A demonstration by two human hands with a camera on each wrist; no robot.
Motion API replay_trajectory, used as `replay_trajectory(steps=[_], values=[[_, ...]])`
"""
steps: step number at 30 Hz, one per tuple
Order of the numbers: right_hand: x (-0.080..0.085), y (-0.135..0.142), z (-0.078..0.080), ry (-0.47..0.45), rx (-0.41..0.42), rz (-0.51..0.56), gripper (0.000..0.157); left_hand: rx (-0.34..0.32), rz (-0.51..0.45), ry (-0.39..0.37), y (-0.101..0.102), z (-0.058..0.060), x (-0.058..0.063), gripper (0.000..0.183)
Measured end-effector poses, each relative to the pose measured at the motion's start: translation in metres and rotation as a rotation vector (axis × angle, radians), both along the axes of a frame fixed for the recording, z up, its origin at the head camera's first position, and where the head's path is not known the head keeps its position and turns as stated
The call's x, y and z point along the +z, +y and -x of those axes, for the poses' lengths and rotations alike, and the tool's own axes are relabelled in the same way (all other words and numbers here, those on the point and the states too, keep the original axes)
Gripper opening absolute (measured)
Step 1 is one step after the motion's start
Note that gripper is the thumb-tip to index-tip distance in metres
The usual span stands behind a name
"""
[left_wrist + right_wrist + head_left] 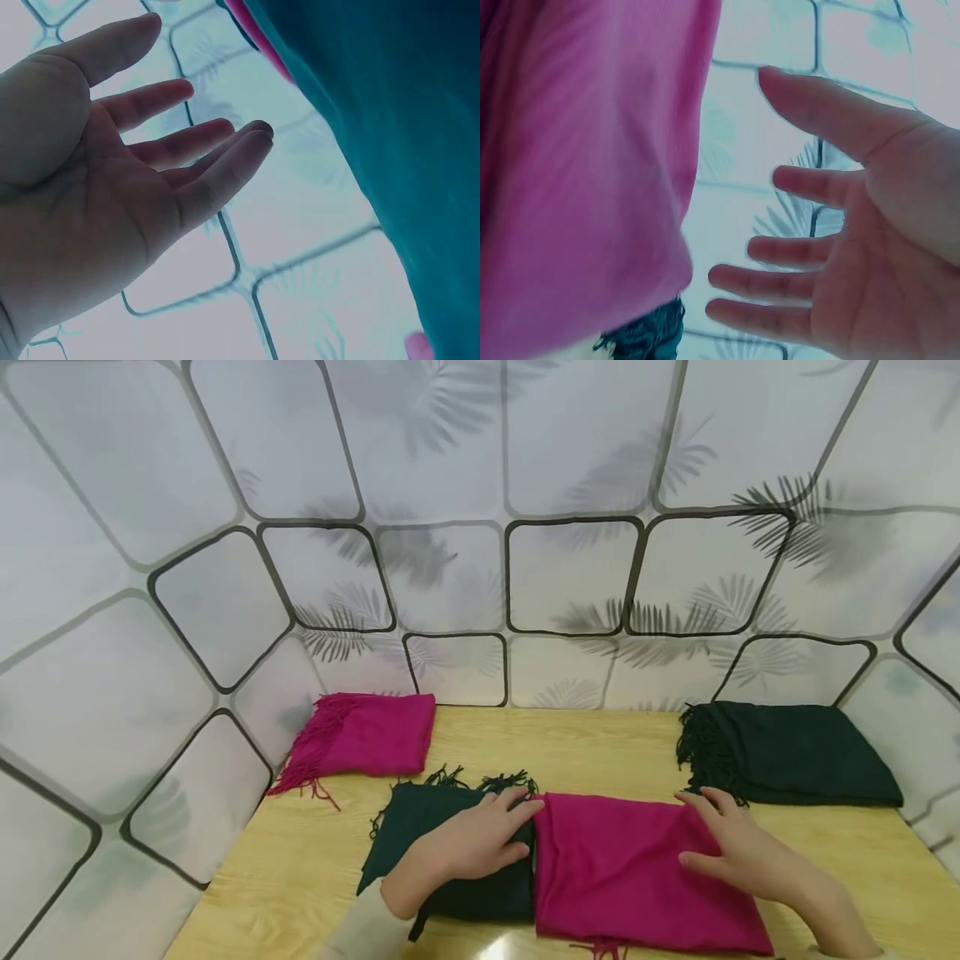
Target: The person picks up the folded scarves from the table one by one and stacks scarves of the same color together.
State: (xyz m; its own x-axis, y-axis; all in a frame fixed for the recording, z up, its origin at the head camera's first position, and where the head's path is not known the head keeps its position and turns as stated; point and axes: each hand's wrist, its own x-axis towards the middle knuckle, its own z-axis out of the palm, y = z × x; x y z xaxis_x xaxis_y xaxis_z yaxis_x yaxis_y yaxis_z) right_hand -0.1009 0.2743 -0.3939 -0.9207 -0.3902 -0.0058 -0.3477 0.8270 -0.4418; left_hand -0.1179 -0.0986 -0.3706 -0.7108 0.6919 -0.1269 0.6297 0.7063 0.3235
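Note:
A folded dark green scarf (487,900) with fringe along its far edge lies at the front of the table. Over it hovers my left hand (480,837), fingers extended toward the magenta scarf. That folded magenta scarf (615,881) lies directly to the right, its left edge meeting the green one. My right hand (750,856) is at its right side, fingers spread and thumb apart. In the left wrist view, the left palm (112,165) faces the green cloth (397,127) with nothing gripped. The right wrist view has magenta cloth (592,187) beside the spread right fingers (780,283).
Another folded magenta scarf (386,735), fringe to its left, lies at the back left. At the back right is a second dark green scarf (810,756), fringed on its left side. Patterned fabric walls (450,577) enclose the wooden table (558,739) at the back and sides.

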Motion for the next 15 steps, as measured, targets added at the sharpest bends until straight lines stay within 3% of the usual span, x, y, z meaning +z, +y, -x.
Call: replay_trajectory(steps=[5, 10, 15], values=[[0.009, -0.018, 0.003, 0.004, 0.054, 0.045, 0.078, 0.037, -0.022, 0.023, -0.015, 0.012, 0.0, 0.059], [0.013, -0.038, 0.008, 0.006, 0.124, 0.018, 0.072, 0.061, -0.083, 0.023, -0.031, 0.021, -0.003, 0.059], [0.015, -0.068, 0.02, -0.004, 0.195, 0.017, 0.066, 0.125, -0.153, 0.008, -0.057, 0.027, -0.009, 0.056]])
